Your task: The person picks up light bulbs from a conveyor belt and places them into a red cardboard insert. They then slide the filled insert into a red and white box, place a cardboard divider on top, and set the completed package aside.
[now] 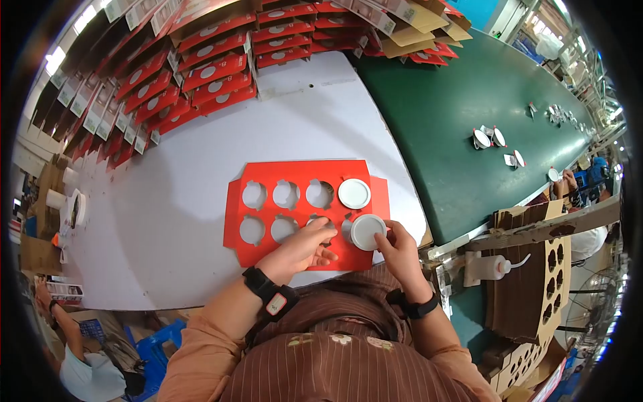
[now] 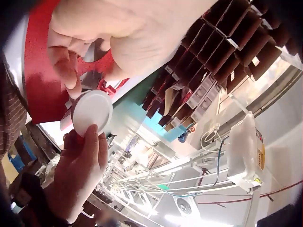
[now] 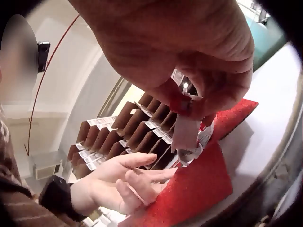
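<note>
A flat red cardboard sheet [image 1: 262,216] with two rows of round cutouts lies on the white table in front of me. One white round downlight [image 1: 354,193] sits in the cutout at the far right end. My right hand [image 1: 400,253] pinches another white downlight [image 1: 368,232] by its rim, thumb on its face, over the near right cutout. In the right wrist view a small red clip [image 3: 181,105] and a pale tag show below those fingers. My left hand [image 1: 303,249] rests at the neighbouring near-row cutout, its fingers extended loosely and holding nothing.
Stacked red cartons [image 1: 218,74] line the far side of the white table [image 1: 161,228]. On the green table [image 1: 429,127] to the right lie several more downlights [image 1: 481,139]. A squeeze bottle [image 1: 489,267] and brown punched cardboard [image 1: 550,275] stand at the right.
</note>
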`<state>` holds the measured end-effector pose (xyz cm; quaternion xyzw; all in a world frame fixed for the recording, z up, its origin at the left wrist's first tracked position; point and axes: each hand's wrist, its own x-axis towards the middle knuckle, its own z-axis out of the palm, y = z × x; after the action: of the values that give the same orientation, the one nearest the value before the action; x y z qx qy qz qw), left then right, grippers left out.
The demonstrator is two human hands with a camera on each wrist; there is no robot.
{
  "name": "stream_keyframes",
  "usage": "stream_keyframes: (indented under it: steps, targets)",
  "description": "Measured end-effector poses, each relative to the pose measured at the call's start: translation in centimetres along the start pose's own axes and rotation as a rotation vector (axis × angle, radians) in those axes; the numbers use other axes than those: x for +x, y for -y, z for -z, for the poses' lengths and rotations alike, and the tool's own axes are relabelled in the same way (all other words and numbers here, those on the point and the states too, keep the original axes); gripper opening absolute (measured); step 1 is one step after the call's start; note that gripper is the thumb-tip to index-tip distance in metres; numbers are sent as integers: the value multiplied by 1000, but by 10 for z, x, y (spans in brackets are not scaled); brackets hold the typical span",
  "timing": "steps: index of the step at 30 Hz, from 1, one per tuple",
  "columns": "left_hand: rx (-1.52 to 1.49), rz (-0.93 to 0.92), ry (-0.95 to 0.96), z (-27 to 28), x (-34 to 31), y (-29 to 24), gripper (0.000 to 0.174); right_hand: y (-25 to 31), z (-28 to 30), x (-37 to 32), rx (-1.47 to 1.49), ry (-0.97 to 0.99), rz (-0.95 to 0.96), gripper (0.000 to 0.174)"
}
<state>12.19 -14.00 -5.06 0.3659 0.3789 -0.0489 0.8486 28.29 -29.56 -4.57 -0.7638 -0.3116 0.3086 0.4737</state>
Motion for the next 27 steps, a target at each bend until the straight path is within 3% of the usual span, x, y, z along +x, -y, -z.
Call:
stream_keyframes:
  steps: [2,9,11,14,15,17,18,19,20,22,27]
  targets:
    - [23,-11,-41,-3,1,3,61,4,-2,0,-307,-92,131,30]
    - [24,2,-53,-12,-2,9,71,-6,-16,3,-396,-144,184,24]
    - [5,28,-62,-15,-3,9,71,-2,-17,0,-469,-154,160,23]
    - [-110,-75,72,3,8,27,56,9,-19,-1,-404,27,-140,24]
    - [-157,-84,148,-2,5,24,50,-31,-21,2,-985,93,502,15]
    - [-213,-73,178,-4,19,31,49,-79,-48,12,-739,-162,487,8]
    - [-191,-5,90,-12,26,27,54,-64,-45,10,-737,-171,427,9]
    - [-89,23,120,0,34,30,41,-29,-34,2,-484,-153,163,14]
    - [0,35,110,15,40,34,30,-28,-34,4,-480,-120,139,19]
    - [63,10,-29,13,45,37,24,-25,-33,7,-458,-154,179,19]
    - [86,0,-109,-6,34,33,25,-34,-31,10,-463,-117,209,21]
